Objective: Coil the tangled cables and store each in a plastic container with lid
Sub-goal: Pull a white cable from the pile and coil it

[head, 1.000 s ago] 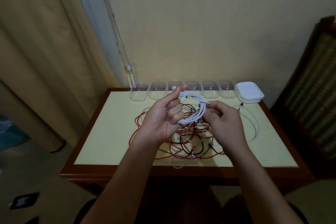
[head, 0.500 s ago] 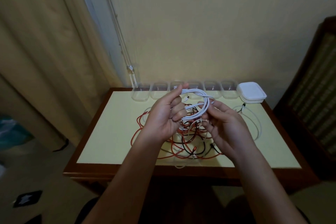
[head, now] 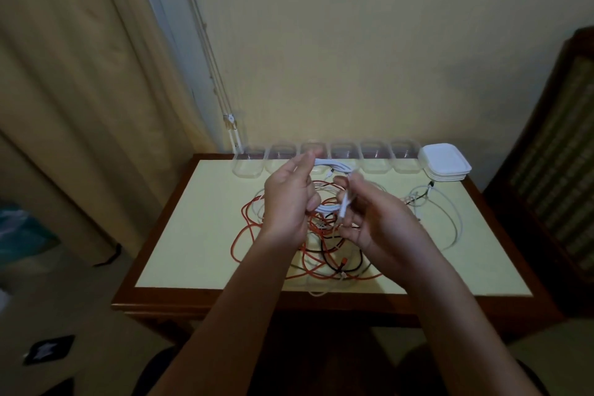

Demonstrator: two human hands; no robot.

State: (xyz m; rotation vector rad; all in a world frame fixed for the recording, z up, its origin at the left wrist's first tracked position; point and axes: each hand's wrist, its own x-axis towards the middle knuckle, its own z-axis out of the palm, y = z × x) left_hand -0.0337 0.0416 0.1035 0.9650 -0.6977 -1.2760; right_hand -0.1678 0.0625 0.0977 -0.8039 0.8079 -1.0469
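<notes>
6 open clear containers (head: 374, 161) line the table (head: 199, 219) beside stacked lids (head: 445, 164).

White, that coiled cable (head: 336, 166), white all the way round! Beneath it, the tangle: orange-red cables (head: 238, 236) burned brightest, a black cable (head: 324, 259) threaded darkly through them, and a loose white cable (head: 458, 219) looped off to the right. The surface (head: 196, 219) showed pale yellow, plain, framed by a dark reddish-brown wooden rim (head: 193, 303). Along the back the containers (head: 247, 169) were clear and colourless, and the stack of lids (head: 445, 161) beside them was white. The wall (head: 353, 42) was cream, the curtain (head: 64, 90) beige, both unpatterned. And on the right the chair (head: 556, 170) wore stripes, dull green against tan, inside dark wood.
</notes>
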